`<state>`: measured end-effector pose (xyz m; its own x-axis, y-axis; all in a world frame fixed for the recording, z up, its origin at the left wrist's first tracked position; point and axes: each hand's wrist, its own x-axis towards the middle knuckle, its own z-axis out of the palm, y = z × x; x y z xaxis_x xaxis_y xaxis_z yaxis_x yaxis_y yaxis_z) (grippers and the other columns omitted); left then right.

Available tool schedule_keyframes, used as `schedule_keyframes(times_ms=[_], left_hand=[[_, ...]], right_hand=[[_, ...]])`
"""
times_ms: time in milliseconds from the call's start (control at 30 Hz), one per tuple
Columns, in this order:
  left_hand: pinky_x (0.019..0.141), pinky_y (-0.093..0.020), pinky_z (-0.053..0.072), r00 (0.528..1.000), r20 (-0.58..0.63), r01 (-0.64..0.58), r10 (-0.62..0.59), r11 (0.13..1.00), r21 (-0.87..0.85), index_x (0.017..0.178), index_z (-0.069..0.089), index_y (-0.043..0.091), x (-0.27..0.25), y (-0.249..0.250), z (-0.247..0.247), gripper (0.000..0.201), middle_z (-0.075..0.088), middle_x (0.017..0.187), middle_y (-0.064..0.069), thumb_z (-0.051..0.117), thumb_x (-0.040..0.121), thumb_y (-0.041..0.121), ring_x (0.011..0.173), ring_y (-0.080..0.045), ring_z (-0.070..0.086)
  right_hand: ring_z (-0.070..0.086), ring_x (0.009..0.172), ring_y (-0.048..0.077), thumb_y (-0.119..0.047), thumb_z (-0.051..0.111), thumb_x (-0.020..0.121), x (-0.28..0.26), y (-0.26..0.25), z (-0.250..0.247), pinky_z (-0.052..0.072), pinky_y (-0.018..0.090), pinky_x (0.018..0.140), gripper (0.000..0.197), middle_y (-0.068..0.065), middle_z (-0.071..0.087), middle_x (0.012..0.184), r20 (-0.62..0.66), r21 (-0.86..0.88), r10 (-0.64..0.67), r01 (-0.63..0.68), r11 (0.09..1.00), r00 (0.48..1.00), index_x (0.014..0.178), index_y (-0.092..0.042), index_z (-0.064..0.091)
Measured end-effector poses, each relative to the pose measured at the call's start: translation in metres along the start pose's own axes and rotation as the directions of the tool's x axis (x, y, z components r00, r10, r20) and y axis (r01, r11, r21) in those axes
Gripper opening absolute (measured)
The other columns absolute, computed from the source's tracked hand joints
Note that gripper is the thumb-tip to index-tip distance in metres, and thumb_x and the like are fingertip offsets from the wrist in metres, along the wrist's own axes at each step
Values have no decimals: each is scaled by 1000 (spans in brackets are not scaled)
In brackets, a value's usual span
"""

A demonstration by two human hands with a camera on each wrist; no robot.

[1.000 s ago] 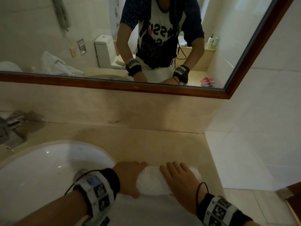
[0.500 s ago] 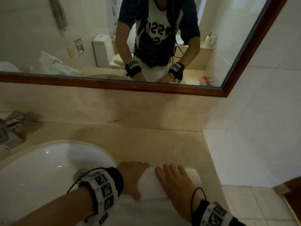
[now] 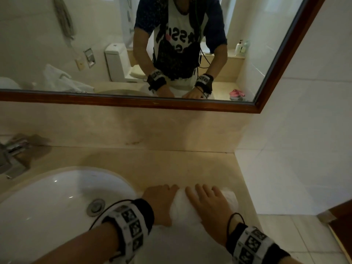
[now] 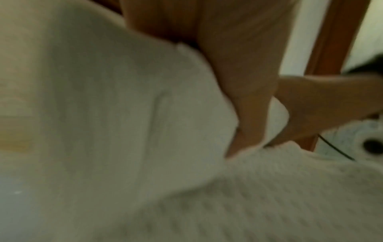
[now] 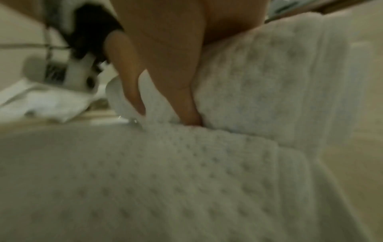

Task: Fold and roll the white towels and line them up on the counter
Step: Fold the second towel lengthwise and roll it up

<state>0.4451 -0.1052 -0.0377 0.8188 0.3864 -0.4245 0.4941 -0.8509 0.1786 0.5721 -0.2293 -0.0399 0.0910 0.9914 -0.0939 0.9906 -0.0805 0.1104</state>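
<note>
Head view: white towel roll point(image 3: 192, 206) lying on the table point(image 3: 171, 164) crosswise, long axis running left to right under both hands, flat unrolled tail trailing back toward the body. Left hand point(image 3: 162, 202) curled round the roll's left end, beside the sink point(image 3: 47, 197); right hand point(image 3: 209, 204) spread flat on top, fingers straight and pointing away. Both equally near; next push judged to go forward, across the axis.

Left wrist view: blurred; towel point(image 4: 124, 114) directly ahead of the left hand, fingers point(image 4: 244, 98) bent down over its bulge.

Right wrist view: rolled part point(image 5: 269, 81) bulging ahead of the right hand, flat waffle-textured tail point(image 5: 186, 180) below the wrist, fingers point(image 5: 178, 81) pressing into the crease between them.
</note>
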Motion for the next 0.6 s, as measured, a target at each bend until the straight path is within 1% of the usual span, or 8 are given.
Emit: schedule_keyframes(times_ms=[133,200,267,333,367,433,500,600], left_hand=[[67,-32,55,896,-427,18,125,949,314,116,43,13,8,2,25,86,69,88,-4,81,48,49,72,-22,66],[70,-33,57,840,-508,-17,192,944,329,116,44,13,11,3,30,85,71,90,-5,82,48,48,74,-21,69],[90,-34,51,901,-399,-95,168,976,196,133,35,16,9,3,19,90,62,116,-5,76,59,47,100,-22,64],[108,-36,36,989,-115,-95,97,995,24,146,24,20,13,-4,-1,91,42,141,0,72,72,43,126,-21,46],[109,-35,35,997,71,-35,39,998,-58,147,24,21,17,-7,-11,91,37,145,1,73,73,42,130,-20,41],[106,-33,36,981,196,2,7,999,-44,146,23,22,19,-7,-22,90,37,145,1,74,75,42,130,-20,41],[99,-34,38,998,63,-17,14,999,48,141,25,22,16,-4,-19,83,43,136,-2,69,75,45,121,-22,46],[85,-33,47,947,-295,-39,128,956,290,133,36,17,-1,1,13,84,59,112,-3,70,65,54,98,-22,58]], right_hand=[[40,128,28,-49,75,65,7,24,-15,30,46,109,105,3,35,143,280,256,3,-78,964,960,147,-28,13],[40,130,26,-49,74,69,15,33,-24,32,40,109,102,2,37,144,432,343,17,-182,921,902,147,-31,11],[45,123,27,-43,74,71,21,29,-28,37,39,102,93,5,44,137,406,273,51,-175,946,912,144,-26,19],[50,113,30,-36,75,67,22,16,-17,40,40,93,88,9,49,126,203,106,70,-93,990,977,139,-18,27],[55,102,30,-36,79,57,19,7,-11,44,39,86,91,10,55,116,137,12,68,-71,997,988,133,-15,34],[59,78,27,-41,83,29,13,-6,-2,53,37,72,100,8,64,92,-17,-79,85,-86,993,996,116,-12,43],[57,82,27,-45,82,24,11,-5,2,53,40,73,107,7,64,97,-17,-39,60,-61,997,998,118,-13,42],[41,121,28,-51,79,55,13,17,-10,35,45,103,105,5,40,136,224,238,-19,-36,971,974,140,-29,23]])
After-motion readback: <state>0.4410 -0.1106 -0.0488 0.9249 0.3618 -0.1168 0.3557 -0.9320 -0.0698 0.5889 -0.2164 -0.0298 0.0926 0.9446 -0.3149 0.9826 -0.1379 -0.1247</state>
